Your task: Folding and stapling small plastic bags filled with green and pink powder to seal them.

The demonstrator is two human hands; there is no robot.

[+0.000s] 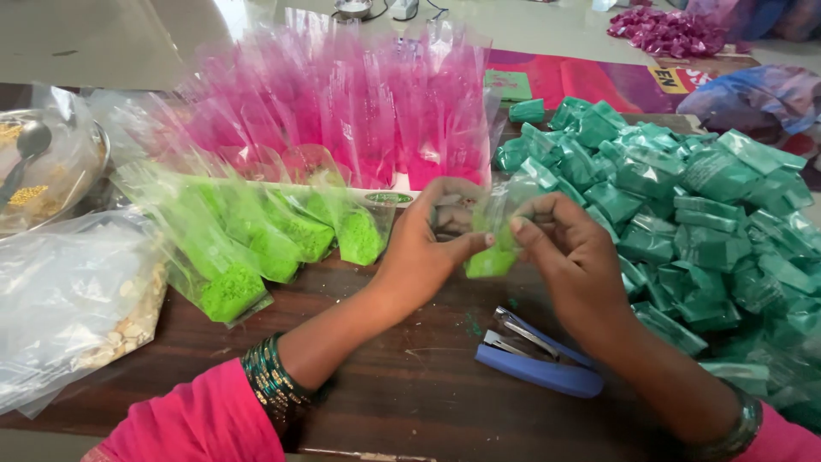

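1. the left hand (pixel 428 244) comes in from the lower left, its forearm crossing the dark wooden counter (pixel 410 376), with a stack of green bangles (pixel 274 385) at the wrist and a pink sleeve (pixel 197 423) behind them.
2. its palm turns toward the right, thumb stretched out; the fingers (pixel 445 205) curl together and clamp the upper left part of a small clear plastic pouch holding bright green powder (pixel 492 248).
3. the right hand (pixel 573 248) comes in from the lower right, wrist bent, a dark bangle (pixel 740 423) near the frame's edge.
4. its fingers (pixel 534 218) pinch together on the upper right part of the same pouch, so both hands hold it between them.
5. the pouch hangs just above the counter at the middle of the view, the powder gathered in its lower end, the clear top pulled between the two hands.
6. a blue and metal stapler (pixel 534 355) lies on the counter just below the right hand, apart from it.
7. to the left, several clear pouches of green powder (pixel 256 248) lean together on the counter.
8. behind them stands a crowd of upright clear pouches with pink powder (pixel 359 111).
9. to the right, a heap of folded teal packets (pixel 701 214) spreads close beside the right forearm.
10. at the far left lie a clear plastic bag with pale bits (pixel 77 299) and a covered metal bowl with a spoon (pixel 38 162).
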